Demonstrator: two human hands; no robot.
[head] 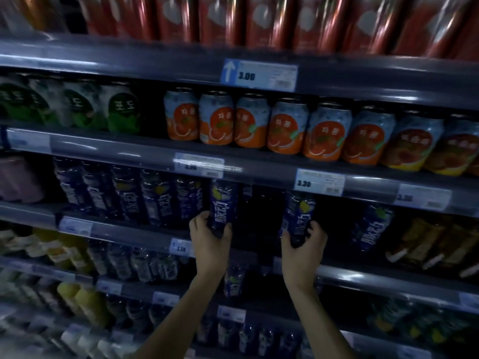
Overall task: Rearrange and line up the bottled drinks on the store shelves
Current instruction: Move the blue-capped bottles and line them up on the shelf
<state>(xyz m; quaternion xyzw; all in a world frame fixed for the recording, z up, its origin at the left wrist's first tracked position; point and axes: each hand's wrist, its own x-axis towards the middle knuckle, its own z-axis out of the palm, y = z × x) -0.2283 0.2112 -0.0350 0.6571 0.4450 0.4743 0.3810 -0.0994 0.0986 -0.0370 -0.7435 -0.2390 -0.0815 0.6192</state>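
While both arms reach to the middle shelf edge (363, 274), the left hand (210, 235) clasps one dark-blue plastic bottle with white lettering and a yellow lemon mark (223, 207), and the right hand (303, 242) clasps a second like it (298, 218). Five more matching bottles (129, 193) stand in a row to the left. One (372, 229) stands apart to the right.

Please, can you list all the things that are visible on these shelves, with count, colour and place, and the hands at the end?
Red cans: a blurred row, red, top shelf.
Green cans: about four, green and white, second shelf, left.
Orange cans: about eight, orange and pale blue, second shelf, right.
Blue bottles: about five lined up, dark blue, third shelf, left; one more stands alone at right.
Price tags: several, white and blue, shelf edges.
Left hand: grips a blue bottle.
Right hand: grips another blue bottle.
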